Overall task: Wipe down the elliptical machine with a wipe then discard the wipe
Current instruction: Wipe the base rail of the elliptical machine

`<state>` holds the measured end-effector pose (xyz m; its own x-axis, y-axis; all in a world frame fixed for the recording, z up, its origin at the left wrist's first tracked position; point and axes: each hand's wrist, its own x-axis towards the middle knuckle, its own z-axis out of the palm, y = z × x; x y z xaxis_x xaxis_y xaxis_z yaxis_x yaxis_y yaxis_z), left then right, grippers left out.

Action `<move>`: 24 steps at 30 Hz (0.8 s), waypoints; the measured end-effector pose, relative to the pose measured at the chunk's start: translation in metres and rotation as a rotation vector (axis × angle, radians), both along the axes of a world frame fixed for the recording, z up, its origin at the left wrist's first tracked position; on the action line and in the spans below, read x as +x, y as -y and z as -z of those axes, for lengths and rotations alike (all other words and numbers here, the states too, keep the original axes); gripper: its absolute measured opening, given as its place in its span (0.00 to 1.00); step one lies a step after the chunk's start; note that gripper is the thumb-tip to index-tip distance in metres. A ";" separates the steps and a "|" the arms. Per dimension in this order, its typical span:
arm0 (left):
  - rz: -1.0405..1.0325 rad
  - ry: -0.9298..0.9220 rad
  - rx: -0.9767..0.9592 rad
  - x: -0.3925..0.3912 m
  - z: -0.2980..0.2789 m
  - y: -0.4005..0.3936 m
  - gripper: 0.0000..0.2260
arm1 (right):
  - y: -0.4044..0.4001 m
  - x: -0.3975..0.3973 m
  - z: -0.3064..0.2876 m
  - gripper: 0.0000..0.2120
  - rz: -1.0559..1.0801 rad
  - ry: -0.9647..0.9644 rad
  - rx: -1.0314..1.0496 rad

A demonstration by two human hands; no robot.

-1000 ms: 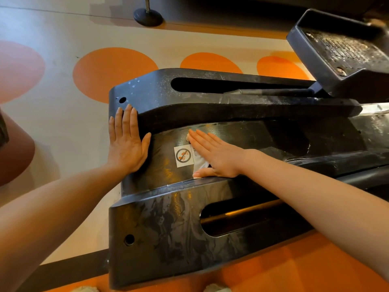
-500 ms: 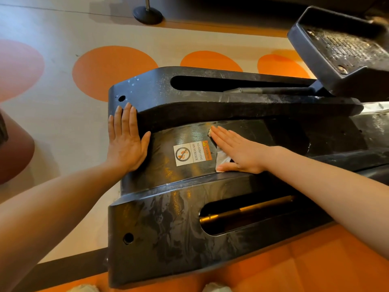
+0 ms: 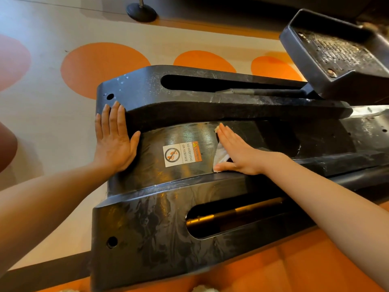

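Observation:
The black elliptical base (image 3: pixel 160 232) fills the middle of the view, with two slotted rails and a glossy centre panel between them. My right hand (image 3: pixel 237 151) lies flat with straight fingers on that panel, pressing a white wipe (image 3: pixel 221 153) that shows only at the fingertips and under the palm. A "no stepping on surface" warning sticker (image 3: pixel 182 153) sits just left of the wipe. My left hand (image 3: pixel 114 142) rests flat against the rear end of the base, fingers straight and pointing up to the far rail.
A black foot pedal (image 3: pixel 336 55) rises at the upper right. The floor (image 3: pixel 42 81) to the left is beige with orange circles; a round post base (image 3: pixel 141 12) stands at the top. Orange flooring (image 3: pixel 294 268) lies along the near side.
My right hand has slid the wipe rightward across the centre panel, uncovering the whole warning sticker. My left hand has stayed where it was.

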<state>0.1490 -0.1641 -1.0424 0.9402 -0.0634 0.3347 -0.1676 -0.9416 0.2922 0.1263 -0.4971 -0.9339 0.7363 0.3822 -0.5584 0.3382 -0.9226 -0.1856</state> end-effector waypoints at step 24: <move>-0.003 0.033 -0.014 0.002 0.002 0.002 0.34 | -0.037 -0.015 -0.005 0.57 0.690 -0.105 -0.238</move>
<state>0.1508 -0.1663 -1.0446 0.9287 -0.0560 0.3665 -0.1750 -0.9378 0.2999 0.1110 -0.4599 -0.9293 0.7038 -0.2889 -0.6491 -0.3420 -0.9385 0.0468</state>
